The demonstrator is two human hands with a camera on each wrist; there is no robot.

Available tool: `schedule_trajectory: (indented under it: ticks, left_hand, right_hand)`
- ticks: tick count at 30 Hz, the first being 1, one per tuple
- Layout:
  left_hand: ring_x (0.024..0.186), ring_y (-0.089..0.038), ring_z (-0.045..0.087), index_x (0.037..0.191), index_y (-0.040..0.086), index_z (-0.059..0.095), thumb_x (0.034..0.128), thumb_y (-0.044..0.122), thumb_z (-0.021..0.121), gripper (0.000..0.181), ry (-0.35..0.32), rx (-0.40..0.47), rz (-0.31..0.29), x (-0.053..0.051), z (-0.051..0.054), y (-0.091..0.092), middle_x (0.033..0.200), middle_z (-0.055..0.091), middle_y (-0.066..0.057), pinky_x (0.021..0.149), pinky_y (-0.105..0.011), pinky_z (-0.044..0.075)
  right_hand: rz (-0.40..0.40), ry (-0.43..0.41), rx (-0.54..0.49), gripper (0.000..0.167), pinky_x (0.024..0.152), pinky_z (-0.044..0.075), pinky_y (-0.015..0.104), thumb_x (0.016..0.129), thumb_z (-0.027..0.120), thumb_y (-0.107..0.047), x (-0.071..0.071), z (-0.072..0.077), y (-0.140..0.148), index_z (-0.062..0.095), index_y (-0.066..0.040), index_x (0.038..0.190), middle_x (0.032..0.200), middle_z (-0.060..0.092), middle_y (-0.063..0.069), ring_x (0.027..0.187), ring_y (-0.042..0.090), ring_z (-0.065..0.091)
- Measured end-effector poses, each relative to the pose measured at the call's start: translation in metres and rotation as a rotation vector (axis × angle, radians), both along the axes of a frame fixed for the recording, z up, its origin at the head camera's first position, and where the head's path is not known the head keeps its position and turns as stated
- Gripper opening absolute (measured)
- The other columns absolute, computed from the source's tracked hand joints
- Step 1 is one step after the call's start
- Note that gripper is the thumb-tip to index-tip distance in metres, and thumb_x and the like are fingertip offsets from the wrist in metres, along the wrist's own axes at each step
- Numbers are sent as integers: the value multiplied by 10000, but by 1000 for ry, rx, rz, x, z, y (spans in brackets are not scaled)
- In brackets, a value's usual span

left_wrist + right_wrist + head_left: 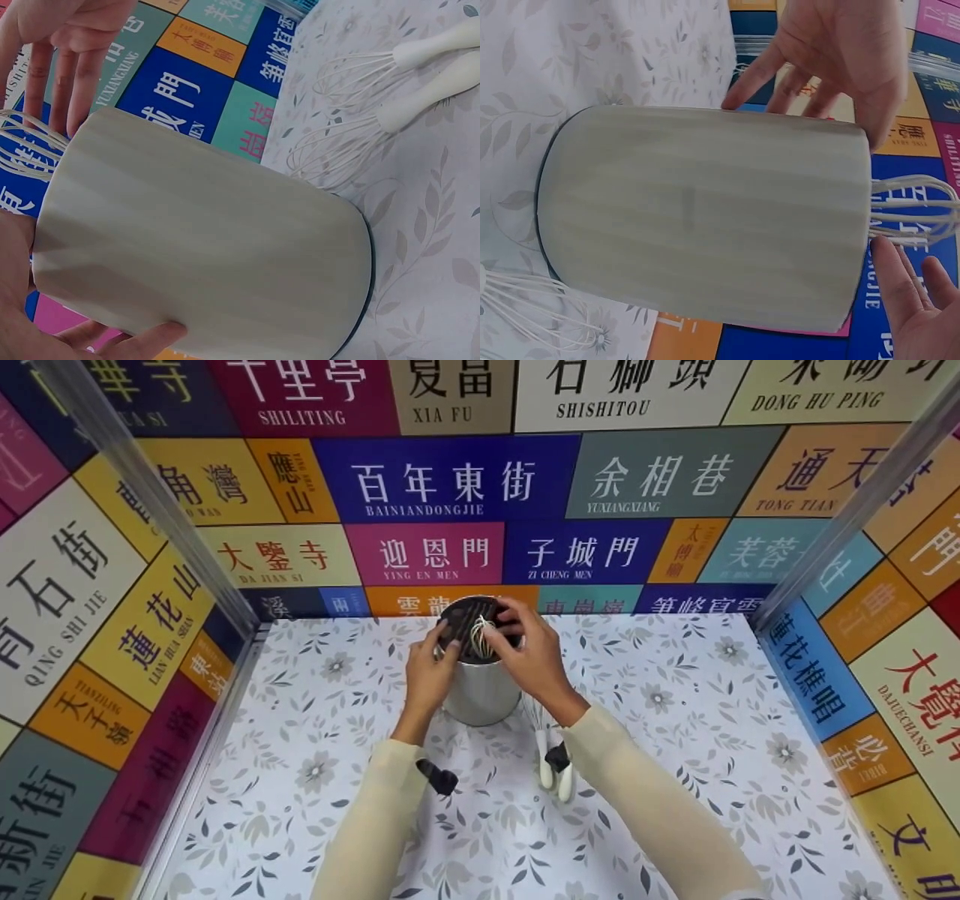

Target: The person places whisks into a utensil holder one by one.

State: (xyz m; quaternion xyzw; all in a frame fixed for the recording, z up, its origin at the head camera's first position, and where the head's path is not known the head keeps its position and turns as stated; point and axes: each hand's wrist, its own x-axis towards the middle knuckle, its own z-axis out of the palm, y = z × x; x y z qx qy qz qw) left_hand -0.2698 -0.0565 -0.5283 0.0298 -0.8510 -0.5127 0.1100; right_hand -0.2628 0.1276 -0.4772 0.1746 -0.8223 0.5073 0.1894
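A pale grey-green utensil canister [482, 694] with a dark slotted top stands upright on the table. The wire loops of a whisk [481, 637] stick up from it; its handle is hidden inside. My left hand [431, 671] holds the canister at its left side near the rim, with fingers along the wall [810, 75]. Above the rim on the right, my right hand [534, 649] has its fingers spread beside the wire loops. The right wrist view shows these fingers apart from the whisk, holding nothing.
Two more whisks with white handles [546, 769] lie on the table right of the canister, near my right wrist. A floral cloth [315, 697] covers the table. Panels with street-name lettering [442, 480] rise behind and at both sides.
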Motion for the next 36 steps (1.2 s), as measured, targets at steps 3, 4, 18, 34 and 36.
schedule_trajectory:
  ticks: [3, 4, 18, 34, 36]
  left_hand:
    - [897, -261, 527, 1471, 190, 572, 992, 293, 622, 492, -3, 4, 3, 0, 1, 0, 1175, 586, -216, 829, -430, 446]
    - [899, -264, 525, 1470, 193, 573, 992, 291, 621, 490, -4, 3, 4, 0, 1, 0, 1173, 587, -217, 830, -431, 444]
    - [926, -299, 544, 1458, 184, 585, 989, 273, 627, 480, 12, 1, 10, -1, -2, 0, 1175, 597, -238, 864, -467, 457]
    - [898, -268, 521, 1479, 201, 564, 990, 299, 615, 501, -11, 5, 7, -2, -3, 0, 1161, 577, -216, 834, -434, 441]
    - [885, -259, 513, 1478, 203, 566, 989, 298, 616, 500, -12, 8, 10, -1, -3, 0, 1154, 576, -211, 822, -421, 435]
  right_hand:
    - [-10, -4, -64, 493, 888, 583, 380, 973, 693, -354, 3, 3, 8, 578, -180, 1419, 1206, 675, 118, 1008, 199, 726]
    - [-16, -12, -89, 492, 868, 589, 380, 973, 694, -347, 5, 4, 11, 573, -185, 1422, 1204, 676, 121, 1005, 203, 728]
    - [-153, -142, -100, 574, 676, 600, 269, 956, 690, -441, 25, -17, 78, 489, -299, 1475, 1210, 653, 76, 913, 206, 733]
    - [-265, -231, 71, 649, 619, 582, 300, 924, 699, -520, 41, -73, 133, 487, -272, 1486, 1138, 646, 77, 836, 230, 718]
    - [-275, -237, 96, 655, 617, 575, 324, 925, 697, -522, 44, -80, 134, 490, -255, 1485, 1112, 638, 87, 817, 233, 713]
